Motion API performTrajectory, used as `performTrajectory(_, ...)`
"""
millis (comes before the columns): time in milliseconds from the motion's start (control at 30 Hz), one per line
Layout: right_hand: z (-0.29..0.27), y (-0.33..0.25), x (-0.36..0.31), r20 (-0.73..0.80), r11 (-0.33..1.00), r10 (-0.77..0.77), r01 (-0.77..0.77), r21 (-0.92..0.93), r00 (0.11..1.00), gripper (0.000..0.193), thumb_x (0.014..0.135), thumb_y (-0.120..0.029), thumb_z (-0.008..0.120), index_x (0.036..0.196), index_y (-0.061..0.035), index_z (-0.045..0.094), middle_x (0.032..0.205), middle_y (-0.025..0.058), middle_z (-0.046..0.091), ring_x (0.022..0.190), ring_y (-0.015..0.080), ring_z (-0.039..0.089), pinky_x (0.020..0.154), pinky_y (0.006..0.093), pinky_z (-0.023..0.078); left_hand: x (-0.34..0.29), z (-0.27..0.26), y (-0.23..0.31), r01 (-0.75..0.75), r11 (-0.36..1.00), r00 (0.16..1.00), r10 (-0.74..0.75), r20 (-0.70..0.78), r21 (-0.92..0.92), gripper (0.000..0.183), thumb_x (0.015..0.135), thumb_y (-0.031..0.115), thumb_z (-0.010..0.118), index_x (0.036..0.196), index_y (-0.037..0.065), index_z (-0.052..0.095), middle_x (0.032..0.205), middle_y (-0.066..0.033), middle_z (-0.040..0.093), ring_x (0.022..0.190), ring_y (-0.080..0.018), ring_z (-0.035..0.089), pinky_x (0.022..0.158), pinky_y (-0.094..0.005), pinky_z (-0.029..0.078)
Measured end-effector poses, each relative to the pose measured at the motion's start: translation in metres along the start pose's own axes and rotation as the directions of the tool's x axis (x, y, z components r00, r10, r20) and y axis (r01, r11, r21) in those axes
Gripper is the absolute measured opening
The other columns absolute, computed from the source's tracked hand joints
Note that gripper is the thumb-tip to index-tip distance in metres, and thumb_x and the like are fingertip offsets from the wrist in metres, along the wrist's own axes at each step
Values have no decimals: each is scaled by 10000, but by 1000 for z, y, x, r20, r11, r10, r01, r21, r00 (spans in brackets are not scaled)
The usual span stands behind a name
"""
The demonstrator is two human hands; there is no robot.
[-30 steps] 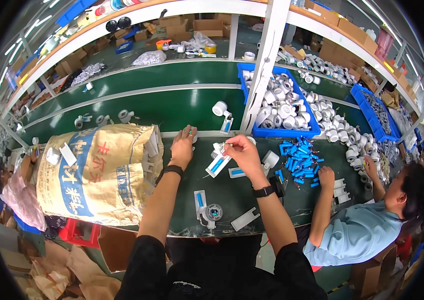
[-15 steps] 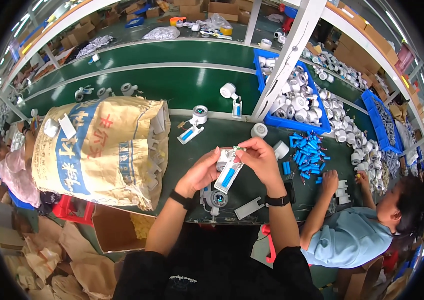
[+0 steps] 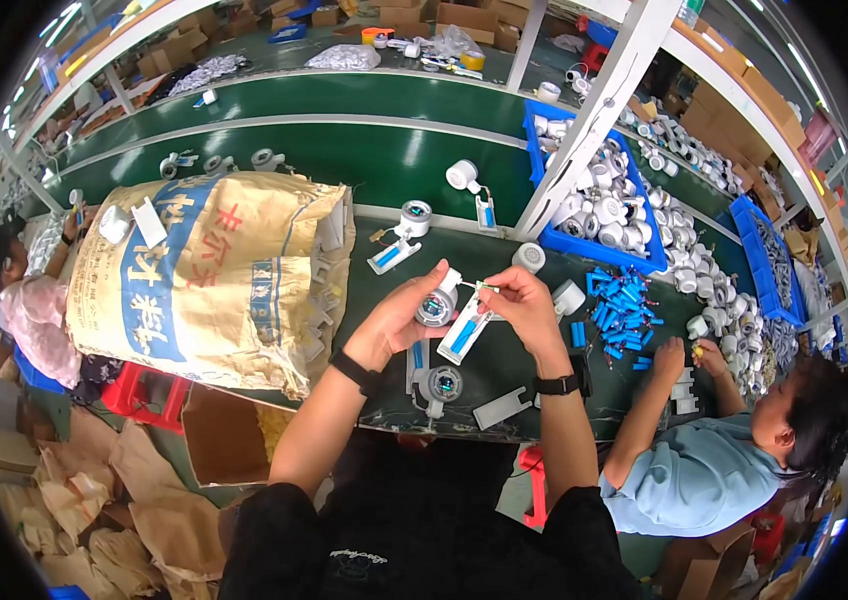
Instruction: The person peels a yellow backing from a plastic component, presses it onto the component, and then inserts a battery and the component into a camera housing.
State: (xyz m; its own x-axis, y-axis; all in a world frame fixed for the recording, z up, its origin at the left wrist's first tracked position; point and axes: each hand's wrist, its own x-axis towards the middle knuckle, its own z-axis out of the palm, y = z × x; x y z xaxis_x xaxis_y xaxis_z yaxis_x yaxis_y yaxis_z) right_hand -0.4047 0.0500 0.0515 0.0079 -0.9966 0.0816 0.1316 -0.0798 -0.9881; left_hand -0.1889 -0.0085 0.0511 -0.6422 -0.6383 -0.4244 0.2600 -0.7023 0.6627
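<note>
My left hand (image 3: 396, 318) is closed around a round white lamp head (image 3: 435, 308), its dark face with a small circuit turned up. In the fingers of my right hand (image 3: 526, 308) is the top end of a narrow white plastic housing (image 3: 465, 335) with a blue battery in it. A small green circuit board (image 3: 487, 289) shows at my right fingertips. Lamp head and housing are side by side above the bench. Below them lies another lamp head (image 3: 441, 384) beside its own housing. A bare white housing (image 3: 502, 409) is near the bench edge.
A big yellow woven sack (image 3: 214, 270) of white housings stands left. Loose blue batteries (image 3: 619, 312) are piled right, beyond them a blue crate (image 3: 599, 247) of lamp heads. A co-worker in a light blue shirt (image 3: 694, 465) works at the right. A white post (image 3: 594, 120) rises ahead.
The lamp head in my left hand and the housing in my right have come apart sideways; they overlapped before. The lamp head's face now shows. The whole view has shifted slightly.
</note>
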Motion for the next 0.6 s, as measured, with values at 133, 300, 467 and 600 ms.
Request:
performTrajectory(133,-4,3,6,12,1000,-8,8,-25,1000,128,906,32,695,991,-19,613,924,78,681,784,143,695,710,264,555,-1,5,4,-4,1000,1000,4,-17,24,405,935,529,667,1062,145,649,940,-23,681,877,-192,692,820,-455,607)
performTrajectory(300,-4,1,13,6,1000,-16,17,-23,1000,131,903,25,700,992,-17,613,912,81,686,785,140,693,709,262,549,1,10,12,-15,997,999,19,-47,76,375,957,503,648,1068,145,641,925,-14,674,850,-171,680,831,-449,608)
performTrajectory(467,-10,12,20,14,997,-43,43,-68,999,148,911,4,702,1016,-14,599,905,70,683,792,138,697,705,261,553,-2,17,21,-44,995,998,47,-29,86,374,991,457,610,1119,106,629,1028,-46,683,952,-182,689,881,-483,581)
performTrajectory(600,-15,15,18,-37,996,-88,88,23,995,142,919,5,691,1026,-8,598,909,80,688,793,141,690,720,274,558,-1,27,27,-47,991,998,50,-23,123,369,1008,425,577,1164,94,625,1101,-73,692,1003,-191,692,888,-483,574)
